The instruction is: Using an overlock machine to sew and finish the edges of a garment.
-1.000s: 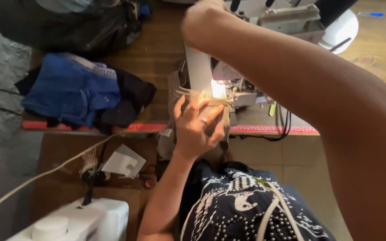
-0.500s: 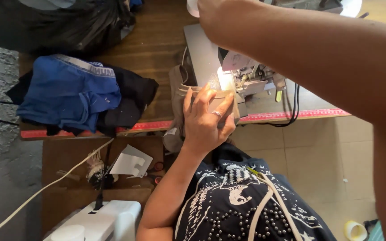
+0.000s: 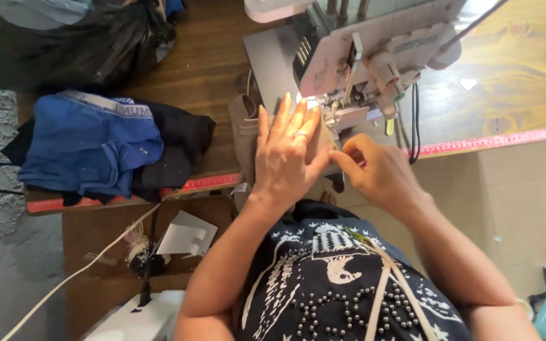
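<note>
Our left hand (image 3: 285, 155) flat, fingers spread, pressing tan fabric (image 3: 246, 132) on the wooden worktop (image 3: 210, 69) at the sewing machine (image 3: 361, 63), right hand (image 3: 377, 170) grip pinched narrow on the fabric edge, blue clothes (image 3: 90, 142) left

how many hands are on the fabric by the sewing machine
2. The left hand lies flat on the tan fabric in front of the sewing machine; the right hand pinches its edge just right of it.
</note>
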